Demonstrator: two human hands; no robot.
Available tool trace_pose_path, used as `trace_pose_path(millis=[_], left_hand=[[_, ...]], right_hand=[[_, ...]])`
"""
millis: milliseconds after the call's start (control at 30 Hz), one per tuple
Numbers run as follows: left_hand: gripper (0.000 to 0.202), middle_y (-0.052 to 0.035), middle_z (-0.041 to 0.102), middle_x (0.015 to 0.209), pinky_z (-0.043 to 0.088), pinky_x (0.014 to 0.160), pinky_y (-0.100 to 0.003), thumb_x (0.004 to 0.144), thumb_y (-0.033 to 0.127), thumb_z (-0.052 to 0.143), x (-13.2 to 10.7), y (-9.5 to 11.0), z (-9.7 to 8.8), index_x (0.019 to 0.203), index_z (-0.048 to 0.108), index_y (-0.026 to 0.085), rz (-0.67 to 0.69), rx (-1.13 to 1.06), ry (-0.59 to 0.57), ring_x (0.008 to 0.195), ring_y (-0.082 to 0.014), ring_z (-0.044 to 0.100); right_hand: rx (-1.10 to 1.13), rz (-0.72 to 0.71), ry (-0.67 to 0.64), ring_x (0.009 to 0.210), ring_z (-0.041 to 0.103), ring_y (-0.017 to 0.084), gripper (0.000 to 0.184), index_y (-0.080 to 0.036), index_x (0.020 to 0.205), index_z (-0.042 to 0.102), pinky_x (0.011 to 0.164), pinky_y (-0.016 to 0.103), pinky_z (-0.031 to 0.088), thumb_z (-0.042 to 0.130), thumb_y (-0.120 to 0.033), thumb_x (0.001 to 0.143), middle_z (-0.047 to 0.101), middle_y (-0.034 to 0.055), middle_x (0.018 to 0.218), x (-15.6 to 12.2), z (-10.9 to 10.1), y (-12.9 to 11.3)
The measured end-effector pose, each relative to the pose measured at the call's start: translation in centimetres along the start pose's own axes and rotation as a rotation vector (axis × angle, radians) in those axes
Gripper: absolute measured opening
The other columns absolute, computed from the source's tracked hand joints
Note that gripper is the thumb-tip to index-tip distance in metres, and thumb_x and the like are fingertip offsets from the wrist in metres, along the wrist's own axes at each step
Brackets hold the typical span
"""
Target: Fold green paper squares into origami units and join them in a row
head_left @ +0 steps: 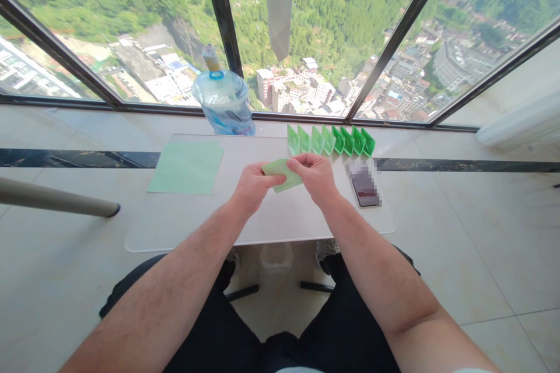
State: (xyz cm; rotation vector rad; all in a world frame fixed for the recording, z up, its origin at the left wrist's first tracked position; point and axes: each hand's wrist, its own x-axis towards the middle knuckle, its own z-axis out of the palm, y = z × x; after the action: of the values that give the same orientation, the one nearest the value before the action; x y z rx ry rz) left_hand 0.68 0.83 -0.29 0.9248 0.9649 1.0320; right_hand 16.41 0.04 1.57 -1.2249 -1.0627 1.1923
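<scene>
Beside a high window over a town, a small white surface (175, 227) holds a green paper stack (187, 167), a row of folded green pieces (331, 140) and a phone (365, 187), while both hands, left (252, 186) and right (315, 176), pinch a folded green paper (282, 173) above its middle.

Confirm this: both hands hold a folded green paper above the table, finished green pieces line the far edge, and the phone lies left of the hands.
Wrong side. The head view shows the phone right of the hands, beside the right hand. The rest holds.
</scene>
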Motion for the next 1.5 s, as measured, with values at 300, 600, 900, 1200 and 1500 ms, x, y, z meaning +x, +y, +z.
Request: trace_pose_path(millis=[300, 600, 900, 1200, 1500], left_hand=[[0.021, -0.0015, 0.068, 0.068, 0.043, 0.064, -0.028, 0.053, 0.020, 0.085, 0.2, 0.4, -0.1, 0.071, 0.075, 0.014, 0.020, -0.061, 0.035, 0.064, -0.0140, 0.058], [0.028, -0.0043, 0.074, 0.078, 0.050, 0.071, -0.031, 0.054, 0.015, 0.082, 0.2, 0.7, -0.2, 0.082, 0.078, 0.014, 0.023, -0.143, 0.025, 0.075, -0.0196, 0.067], [0.030, -0.0055, 0.074, 0.079, 0.052, 0.073, -0.033, 0.051, 0.014, 0.082, 0.1, 1.2, -0.4, 0.081, 0.077, 0.013, 0.015, -0.173, 0.075, 0.079, -0.0227, 0.069], [0.031, -0.0047, 0.072, 0.078, 0.050, 0.067, -0.030, 0.050, 0.016, 0.085, 0.2, 1.6, -0.4, 0.079, 0.076, 0.012, 0.024, -0.201, 0.114, 0.073, -0.0187, 0.066], [0.029, -0.0042, 0.071, 0.076, 0.048, 0.065, -0.029, 0.051, 0.015, 0.084, 0.2, 1.5, -0.4, 0.079, 0.076, 0.012, 0.030, -0.200, 0.106, 0.073, -0.0182, 0.065]], right_hand=[[-0.072, -0.005, 0.005, 0.056, 0.048, 0.011, 0.028, -0.018, 0.072, 0.071, 0.054, 0.026, 0.038, 0.078, -0.045, 0.068, 0.062, -0.0019, 0.061, 0.2, -0.3, 0.4], [-0.093, -0.019, -0.007, 0.056, 0.049, 0.011, 0.027, -0.019, 0.072, 0.070, 0.054, 0.026, 0.037, 0.078, -0.044, 0.069, 0.062, -0.0018, 0.061, 0.3, -0.5, 0.4], [-0.201, -0.032, -0.035, 0.057, 0.053, 0.012, 0.022, -0.018, 0.071, 0.068, 0.056, 0.026, 0.040, 0.072, -0.039, 0.074, 0.064, -0.0006, 0.062, 0.3, -0.9, -0.1], [-0.157, -0.038, -0.065, 0.061, 0.055, 0.012, 0.019, -0.018, 0.070, 0.068, 0.058, 0.026, 0.040, 0.073, -0.036, 0.073, 0.067, 0.0005, 0.065, 0.1, -0.8, 0.1], [-0.132, -0.012, 0.011, 0.058, 0.050, 0.011, 0.020, -0.019, 0.068, 0.066, 0.055, 0.026, 0.037, 0.077, -0.036, 0.068, 0.063, -0.0013, 0.063, 0.2, -0.8, 0.2]])
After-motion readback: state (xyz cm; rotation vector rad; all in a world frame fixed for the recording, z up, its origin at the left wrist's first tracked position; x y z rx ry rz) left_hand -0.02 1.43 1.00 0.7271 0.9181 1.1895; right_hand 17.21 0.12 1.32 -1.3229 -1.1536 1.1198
